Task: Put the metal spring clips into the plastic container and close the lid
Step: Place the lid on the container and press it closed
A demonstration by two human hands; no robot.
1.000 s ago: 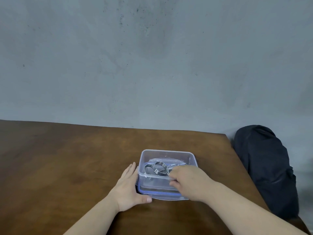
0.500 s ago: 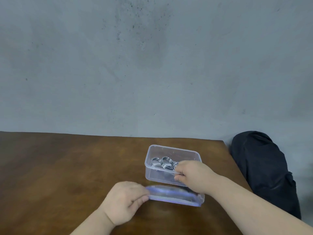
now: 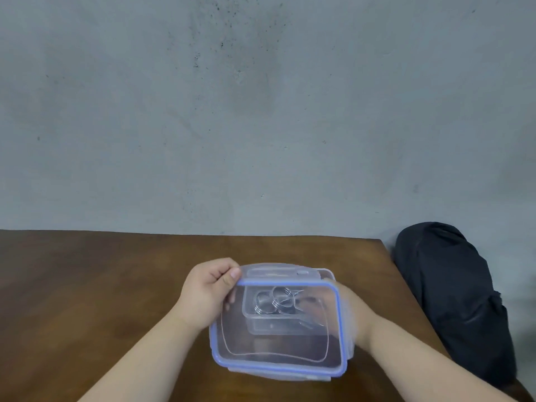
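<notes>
Lid (image 3: 278,352) up above container (image 3: 285,323), nearer the camera; clips (image 3: 274,300) inside container; left hand (image 3: 207,291) at lid's left corner, right hand (image 3: 352,314) behind its right edge; bag (image 3: 452,300) right of table (image 3: 87,285).

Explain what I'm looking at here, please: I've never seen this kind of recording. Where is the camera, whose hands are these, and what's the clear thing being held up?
No machine here: the single view comes from a wide-angle camera worn on a person's head, looking forward and down, so the two bare arms entering from the bottom are the wearer's own. The left hand pinches the corner of a clear lid with a blue rim, holding it up between the camera and everything behind. Through the lid you see a clear plastic container with metal spring clips inside. The right hand reaches in behind the lid beside the container; whether it grips it is blurred. Everything sits over a brown wooden table against a grey wall. The dark shape at the right is a black bag beyond the table's edge.
</notes>
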